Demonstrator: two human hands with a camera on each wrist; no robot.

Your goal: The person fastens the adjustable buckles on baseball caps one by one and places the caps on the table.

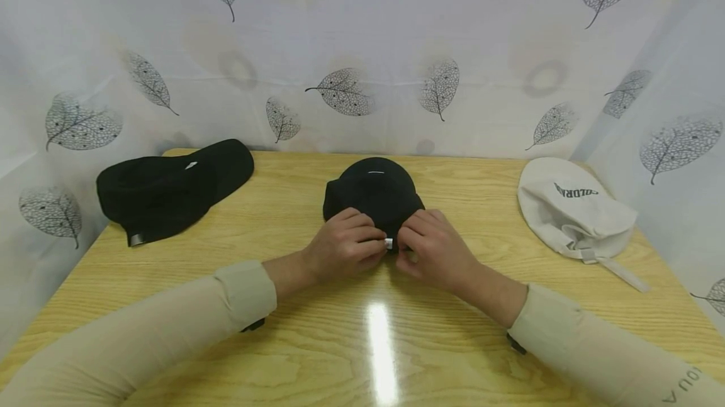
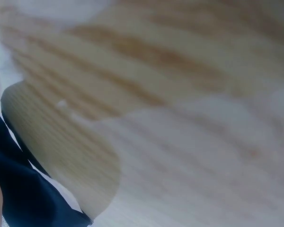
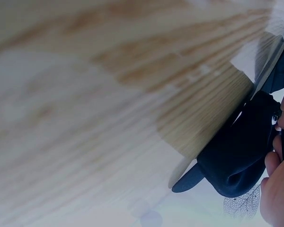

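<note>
A black cap (image 1: 370,190) lies at the middle of the table, its brim toward the back curtain. Both hands are at its near edge, on the strap side. My left hand (image 1: 347,242) pinches the strap beside a small silver buckle (image 1: 388,243). From the other side of the buckle, my right hand (image 1: 435,248) grips the strap with thumb and fingers. The fingers cover much of the strap. In the right wrist view the dark cap (image 3: 239,146) and part of the right hand (image 3: 279,191) show. Only a dark piece of the cap (image 2: 31,196) appears in the left wrist view.
Another black cap (image 1: 161,190) lies on its side at the table's left. At the right is a white cap (image 1: 583,206) with dark lettering and a loose strap end. A leaf-patterned curtain (image 1: 385,29) borders the wooden table (image 1: 306,356) at the back and sides.
</note>
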